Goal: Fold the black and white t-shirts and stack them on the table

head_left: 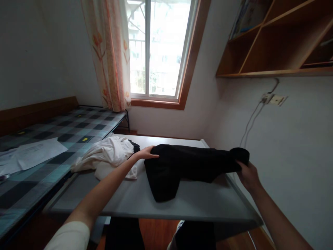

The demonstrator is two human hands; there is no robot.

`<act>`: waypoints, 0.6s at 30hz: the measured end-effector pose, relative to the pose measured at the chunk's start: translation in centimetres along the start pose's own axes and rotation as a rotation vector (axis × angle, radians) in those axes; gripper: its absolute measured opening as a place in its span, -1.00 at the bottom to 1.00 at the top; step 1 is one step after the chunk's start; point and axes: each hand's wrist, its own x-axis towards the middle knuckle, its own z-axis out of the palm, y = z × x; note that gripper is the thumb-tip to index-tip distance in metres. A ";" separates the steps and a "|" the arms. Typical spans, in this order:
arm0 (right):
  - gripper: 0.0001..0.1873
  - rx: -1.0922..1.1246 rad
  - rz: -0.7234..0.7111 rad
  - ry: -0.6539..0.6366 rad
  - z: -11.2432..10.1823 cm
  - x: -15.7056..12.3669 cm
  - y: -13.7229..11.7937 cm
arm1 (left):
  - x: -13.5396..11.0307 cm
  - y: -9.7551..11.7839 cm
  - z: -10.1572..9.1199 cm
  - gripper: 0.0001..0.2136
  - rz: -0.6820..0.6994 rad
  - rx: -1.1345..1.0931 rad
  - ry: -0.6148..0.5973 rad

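Note:
A black garment point(182, 165) lies stretched across the grey table point(197, 201), one part hanging toward the front edge. My left hand point(147, 152) grips its left end, fingers closed over the cloth. My right hand point(248, 173) holds the garment's right end at the table's right edge, where a rolled black cuff sticks up. A crumpled white garment point(109, 154) lies at the table's left, just behind my left forearm.
A bed with a checked cover point(52, 139) and white paper sheets point(33, 152) runs along the left. A window with a patterned curtain point(109, 52) is straight ahead. Wooden shelves point(275, 45) and a wall socket with a cable point(270, 99) are on the right wall.

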 end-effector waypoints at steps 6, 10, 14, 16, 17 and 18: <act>-0.57 -0.064 0.200 0.032 -7.6 -0.6 1.1 | -0.8 -0.4 2.8 -0.34 -0.086 -0.456 -0.119; -0.56 -0.417 0.156 0.049 -10.6 1.1 1.3 | -0.8 -0.7 3.9 -0.42 -0.249 -0.641 -0.118; -0.46 -1.004 -0.208 -0.038 -9.2 1.5 1.5 | -0.7 -1.1 5.1 -0.41 -0.203 -0.670 -0.188; -0.54 -1.082 -0.440 -0.190 -6.4 0.9 1.7 | -0.7 -1.0 5.7 -0.35 -0.173 -0.677 -0.231; -0.60 -1.064 -0.524 -0.294 -4.7 0.4 1.8 | -0.6 -0.8 5.9 -0.33 -0.162 -0.665 -0.245; -0.62 -1.037 -0.574 -0.412 -2.8 0.0 2.0 | -0.6 -0.6 6.2 -0.32 -0.147 -0.648 -0.255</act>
